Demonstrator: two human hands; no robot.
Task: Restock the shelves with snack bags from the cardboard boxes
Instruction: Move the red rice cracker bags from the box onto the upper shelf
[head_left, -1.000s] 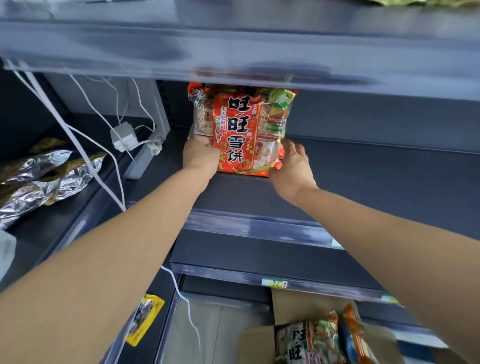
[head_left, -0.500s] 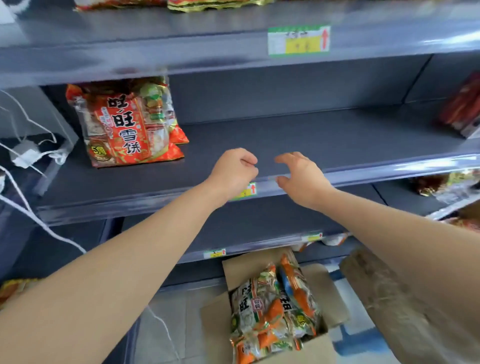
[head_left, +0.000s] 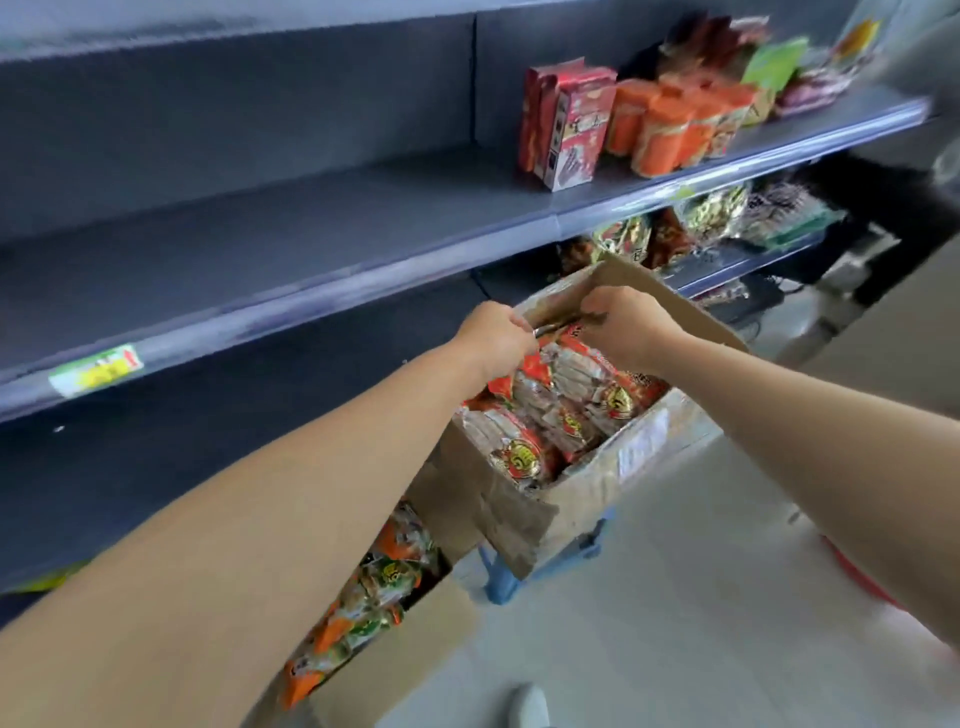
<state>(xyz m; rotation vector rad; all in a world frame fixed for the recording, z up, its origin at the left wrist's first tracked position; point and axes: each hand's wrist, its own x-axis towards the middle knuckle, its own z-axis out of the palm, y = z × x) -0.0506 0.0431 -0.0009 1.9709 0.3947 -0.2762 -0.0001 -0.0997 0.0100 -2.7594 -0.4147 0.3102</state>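
1. This is a shop aisle: long dark grey shelves (head_left: 311, 228) run in tiers, one over another.
2. A price label (head_left: 96, 370) sits in the clear strip along one shelf's front edge.
3. Red cartons (head_left: 566, 127) and orange packs (head_left: 670, 135) stand in outward-facing rows.
4. An open cardboard box (head_left: 587, 499) of identical snack bags (head_left: 550, 415) stands before the shelves.

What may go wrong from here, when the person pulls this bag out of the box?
1. The left hand and right hand pinch only the top edge of the bag, which sits packed among other bags. The seam might tear, or a neighbour might be dragged out and fall.
2. The box seems to rest on a small blue stand and overhangs it, so a hard pull might tip it.
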